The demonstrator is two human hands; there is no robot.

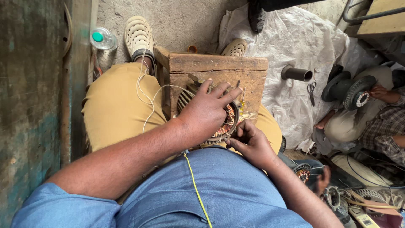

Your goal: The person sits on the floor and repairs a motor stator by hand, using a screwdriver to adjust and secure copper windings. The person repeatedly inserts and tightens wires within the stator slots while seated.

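Note:
A round motor stator with copper windings rests against a wooden stool between my knees. My left hand lies spread over the top of the stator, fingers apart, pressing on it. My right hand is at the stator's lower right edge with its fingers curled and pinched at the windings; what they pinch is too small to tell. A white string runs over my left thigh toward the stator. A yellow cord hangs down my blue shirt.
A plastic bottle with a green cap stands at the far left by a wall. On the white sheet lie a dark pipe and scissors. Another person at right holds a second stator. More motor parts lie lower right.

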